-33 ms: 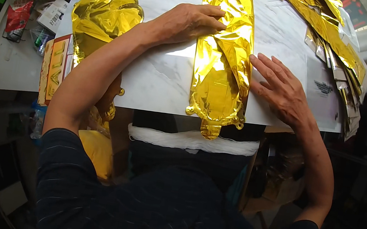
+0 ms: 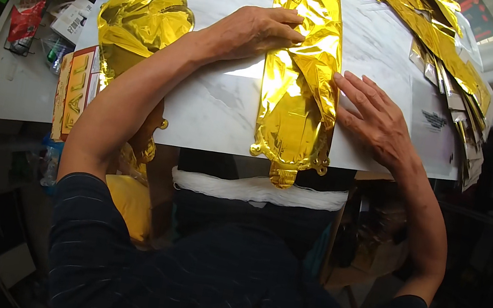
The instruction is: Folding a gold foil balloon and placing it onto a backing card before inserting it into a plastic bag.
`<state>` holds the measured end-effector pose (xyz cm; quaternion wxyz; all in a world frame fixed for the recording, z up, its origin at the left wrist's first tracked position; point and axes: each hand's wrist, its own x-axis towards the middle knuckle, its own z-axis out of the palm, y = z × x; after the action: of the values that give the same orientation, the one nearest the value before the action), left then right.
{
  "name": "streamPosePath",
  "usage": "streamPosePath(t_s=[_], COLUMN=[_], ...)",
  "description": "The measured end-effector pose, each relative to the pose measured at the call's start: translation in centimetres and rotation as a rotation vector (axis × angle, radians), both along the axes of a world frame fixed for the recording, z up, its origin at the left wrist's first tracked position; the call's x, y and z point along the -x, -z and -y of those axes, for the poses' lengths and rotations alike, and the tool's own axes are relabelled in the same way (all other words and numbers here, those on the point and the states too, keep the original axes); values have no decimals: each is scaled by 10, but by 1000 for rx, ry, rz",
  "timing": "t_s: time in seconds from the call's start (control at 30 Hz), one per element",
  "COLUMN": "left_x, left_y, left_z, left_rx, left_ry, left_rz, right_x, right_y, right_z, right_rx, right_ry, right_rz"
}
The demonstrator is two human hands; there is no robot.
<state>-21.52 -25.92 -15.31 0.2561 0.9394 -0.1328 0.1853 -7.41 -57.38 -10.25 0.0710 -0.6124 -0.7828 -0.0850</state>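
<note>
A shiny gold foil balloon [image 2: 291, 99], deflated and folded into a long strip, lies down the middle of the marble-patterned table. Its lower end has small looped tabs, and a short tail hangs past the near edge. My left hand [image 2: 250, 34] rests across the strip's upper left side, fingers extended over the foil. On the other side, my right hand [image 2: 380, 117] lies low with its fingers stretched out, the tips touching the strip's right edge. Neither hand wraps round the foil. Left of my left forearm lies another crumpled gold foil balloon [image 2: 144, 26].
A fanned pile of flat gold foil pieces [image 2: 464, 99] covers the far right, beside a clear plastic bag [image 2: 430, 129]. Printed cards [image 2: 78, 90] stand at the left edge. A side shelf [image 2: 16, 86] holds a red packet [image 2: 24, 19]. White strings [image 2: 260, 190] hang below the near edge.
</note>
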Motion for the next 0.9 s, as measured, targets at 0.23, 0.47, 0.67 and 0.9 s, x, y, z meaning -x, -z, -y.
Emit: streamPosePath(t_s=[0.23,0.47,0.67,0.9], left_x=[-2,-4,-7,1], left_y=[-2,-22,-32,-37], left_z=[3,10,-10,-21], left_rx=[49,-62,-119,-269], left_ry=[-4,-17,101,15], left_rz=[-9,143,-52,-283], right_x=[-11,-23,-38,-44], right_y=[19,25,29,4], right_z=[-38,-50,-61,-89], right_rx=[-251,-174,-110,118], right_ry=[47,39,230,510], right_rz=[-211,-308,-657,-1133])
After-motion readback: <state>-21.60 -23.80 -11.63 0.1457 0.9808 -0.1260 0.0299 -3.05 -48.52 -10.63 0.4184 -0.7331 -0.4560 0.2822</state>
